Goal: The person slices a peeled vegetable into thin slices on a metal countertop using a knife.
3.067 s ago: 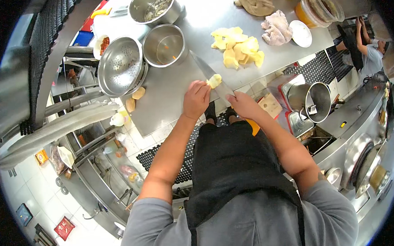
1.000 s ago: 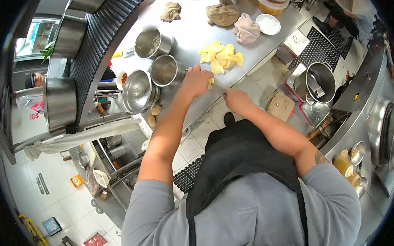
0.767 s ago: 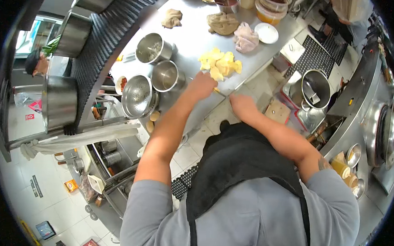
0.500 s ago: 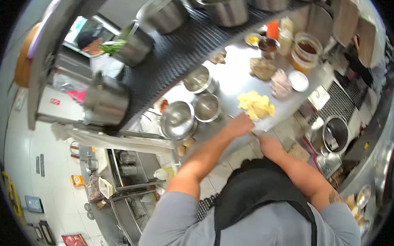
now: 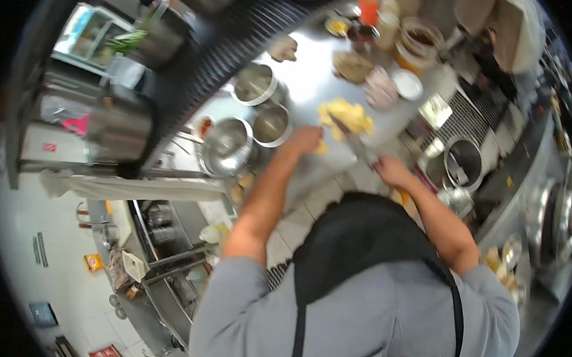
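My right hand (image 5: 391,171) is closed round the handle of a large knife (image 5: 358,144), whose blade reaches up to the pile of yellow slices (image 5: 345,116) on the steel table (image 5: 311,176). Left of the knife, my left hand (image 5: 307,140) is over the table with its fingers drawn together, blurred. A yellow piece (image 5: 322,147) shows right beside its fingertips; whether the fingers grip it is unclear. Close to my left hand stands a steel pot (image 5: 271,125).
A perforated colander (image 5: 227,145) and another pot (image 5: 254,84) stand left of the slices. Beyond them lie a brown cloth (image 5: 353,66), raw poultry (image 5: 380,88) and a white lid (image 5: 407,85). A black shelf (image 5: 221,54) with pots overhangs the far left side.
The knife has swung out from between my hands and now points at the slices. My right hand is farther from my left. The view has shifted, and the shelf shows less.
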